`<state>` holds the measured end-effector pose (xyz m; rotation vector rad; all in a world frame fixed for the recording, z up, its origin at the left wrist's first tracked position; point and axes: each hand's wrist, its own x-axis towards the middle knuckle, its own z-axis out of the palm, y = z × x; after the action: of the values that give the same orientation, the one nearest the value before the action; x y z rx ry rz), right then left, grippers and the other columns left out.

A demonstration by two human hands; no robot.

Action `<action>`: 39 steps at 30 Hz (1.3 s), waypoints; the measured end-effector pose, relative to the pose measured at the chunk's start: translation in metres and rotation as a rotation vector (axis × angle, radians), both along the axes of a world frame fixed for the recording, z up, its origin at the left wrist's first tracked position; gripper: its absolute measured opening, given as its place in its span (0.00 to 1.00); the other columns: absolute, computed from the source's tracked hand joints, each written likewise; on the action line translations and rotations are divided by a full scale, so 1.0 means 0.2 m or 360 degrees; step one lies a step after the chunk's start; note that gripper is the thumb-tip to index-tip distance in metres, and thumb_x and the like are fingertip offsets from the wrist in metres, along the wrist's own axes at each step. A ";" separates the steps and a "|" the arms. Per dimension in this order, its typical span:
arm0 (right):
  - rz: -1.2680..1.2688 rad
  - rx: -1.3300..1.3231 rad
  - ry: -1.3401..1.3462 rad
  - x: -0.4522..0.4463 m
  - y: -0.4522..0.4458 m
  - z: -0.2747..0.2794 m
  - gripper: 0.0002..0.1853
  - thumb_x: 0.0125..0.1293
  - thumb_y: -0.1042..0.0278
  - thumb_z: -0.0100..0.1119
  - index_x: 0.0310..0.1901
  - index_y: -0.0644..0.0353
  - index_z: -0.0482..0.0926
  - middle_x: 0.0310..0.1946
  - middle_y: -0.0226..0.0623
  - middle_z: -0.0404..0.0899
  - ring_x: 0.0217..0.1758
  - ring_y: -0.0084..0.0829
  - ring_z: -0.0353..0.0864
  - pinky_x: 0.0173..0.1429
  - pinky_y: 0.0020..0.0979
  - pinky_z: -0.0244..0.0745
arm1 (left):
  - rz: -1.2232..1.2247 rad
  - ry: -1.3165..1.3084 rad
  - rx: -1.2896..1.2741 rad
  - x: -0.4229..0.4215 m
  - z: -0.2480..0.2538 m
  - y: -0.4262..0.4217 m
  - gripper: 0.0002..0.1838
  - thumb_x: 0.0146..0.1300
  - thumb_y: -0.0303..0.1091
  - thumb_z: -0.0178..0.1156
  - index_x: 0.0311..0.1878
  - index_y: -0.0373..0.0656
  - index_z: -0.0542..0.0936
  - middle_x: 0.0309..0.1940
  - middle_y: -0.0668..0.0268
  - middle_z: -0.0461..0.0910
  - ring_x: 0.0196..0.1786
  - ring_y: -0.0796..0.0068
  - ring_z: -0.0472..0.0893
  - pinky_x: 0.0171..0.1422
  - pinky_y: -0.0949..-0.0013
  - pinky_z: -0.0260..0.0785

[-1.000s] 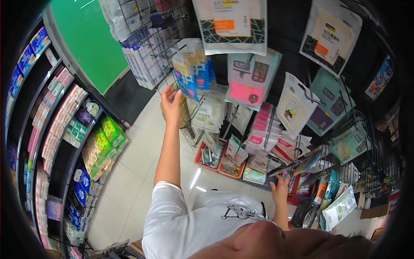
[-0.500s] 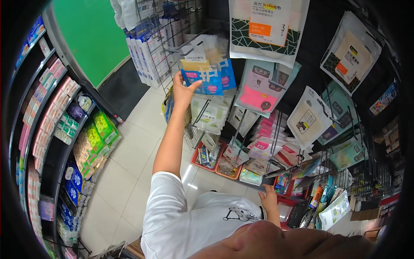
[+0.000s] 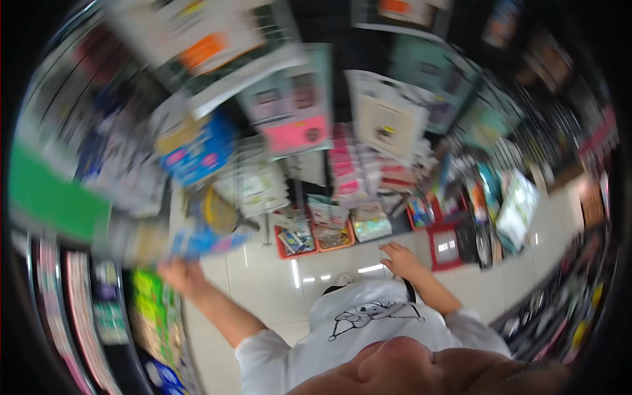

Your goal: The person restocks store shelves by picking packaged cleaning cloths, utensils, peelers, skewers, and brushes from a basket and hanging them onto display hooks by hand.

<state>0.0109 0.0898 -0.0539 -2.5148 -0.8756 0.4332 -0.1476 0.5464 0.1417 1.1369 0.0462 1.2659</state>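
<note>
Left hand (image 3: 184, 276): grip closed on 1 blurred blue packet (image 3: 205, 242) at 8 o'clock, now apart from hanging blue stock (image 3: 196, 158), unlike 0.5 s earlier. Right hand (image 3: 403, 261), 4 o'clock: grip loosely spread.

Green panel (image 3: 56, 194) at L of view; shelving (image 3: 118, 359) nearby w/ green pkgs (image 3: 147, 293). Pink-and-teal pkt (image 3: 299, 135) hangs beside white pkt (image 3: 387, 125). Two orange-red trays (image 3: 282, 253) below, side by side, contain small pkts (image 3: 295, 238).
</note>
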 end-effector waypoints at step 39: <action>-0.1981 0.2385 0.0665 0.23 -3.02 -0.11 0.15 0.68 0.63 0.59 0.51 0.62 0.78 0.44 0.34 0.83 0.42 0.23 0.82 0.49 0.29 0.79 | -0.2192 0.1830 0.1023 1.51 -1.01 -4.04 0.22 0.66 0.34 0.61 0.61 0.39 0.71 0.52 0.61 0.78 0.53 0.73 0.77 0.55 0.70 0.71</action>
<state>0.0570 -0.5133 -0.0757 -1.0470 0.5184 -0.1487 0.1543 -0.2619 -0.0600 1.7871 -0.2675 -0.7191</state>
